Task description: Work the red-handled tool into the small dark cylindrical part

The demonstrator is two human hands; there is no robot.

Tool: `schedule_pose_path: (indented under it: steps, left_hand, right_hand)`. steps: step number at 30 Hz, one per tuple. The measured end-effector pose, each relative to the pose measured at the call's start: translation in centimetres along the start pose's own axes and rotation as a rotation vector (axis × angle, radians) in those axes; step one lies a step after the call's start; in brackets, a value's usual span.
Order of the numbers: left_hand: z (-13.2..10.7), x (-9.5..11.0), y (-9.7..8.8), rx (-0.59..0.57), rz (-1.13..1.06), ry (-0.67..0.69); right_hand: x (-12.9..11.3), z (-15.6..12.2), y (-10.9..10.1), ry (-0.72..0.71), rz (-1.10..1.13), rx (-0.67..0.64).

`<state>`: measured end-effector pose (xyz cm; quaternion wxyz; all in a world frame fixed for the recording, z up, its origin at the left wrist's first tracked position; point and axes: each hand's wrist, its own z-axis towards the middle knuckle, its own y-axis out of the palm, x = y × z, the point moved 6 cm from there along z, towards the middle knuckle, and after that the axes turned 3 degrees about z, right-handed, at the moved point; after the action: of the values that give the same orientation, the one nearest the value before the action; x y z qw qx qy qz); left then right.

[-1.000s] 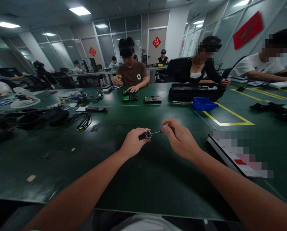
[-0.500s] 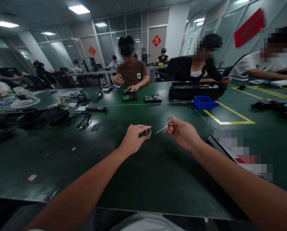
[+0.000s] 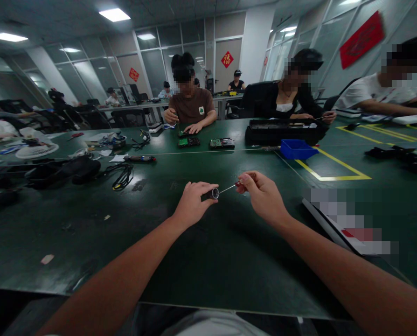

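My left hand [image 3: 193,201] is closed around a short dark cylinder [image 3: 214,193], whose round, pale-rimmed end faces right. Most of its body is hidden by my fingers. In my right hand [image 3: 260,190] is a screwdriver [image 3: 228,188] with a thin metal shaft and a reddish handle, pinched between thumb and fingers. The shaft slants down to the left, and its tip is at the cylinder's open end. Whether the tip is inside or only touching the rim I cannot tell. Both hands are above the green tabletop [image 3: 208,261].
A blue bin [image 3: 298,149] stands beyond my right hand, beside a black case [image 3: 285,132]. Two opened devices [image 3: 221,143] lie in front of a co-worker [image 3: 191,105]. Coiled black cable [image 3: 122,176] and a pen-like tool [image 3: 140,158] are at left. A white-edged flat item [image 3: 329,226] lies near my right forearm.
My right hand has moved slightly left and turned, bringing the screwdriver's tip from a small gap to the cylinder's open end. My left hand has hardly moved.
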<state>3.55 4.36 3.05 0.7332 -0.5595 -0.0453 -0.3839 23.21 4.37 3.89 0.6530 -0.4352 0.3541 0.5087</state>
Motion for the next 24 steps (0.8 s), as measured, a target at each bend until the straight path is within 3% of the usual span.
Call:
schedule_pose_path:
  steps: [8,24]
  left_hand:
    - [0.12,-0.43,0.23,0.018,0.060,0.015]
    - [0.19,-0.82,0.30,0.049,-0.046,0.015]
  right_hand:
    - [-0.96,-0.68,0.55,-0.076,-0.118,-0.033]
    - [-1.21,-0.71,0.45,-0.035,-0.131,-0.017]
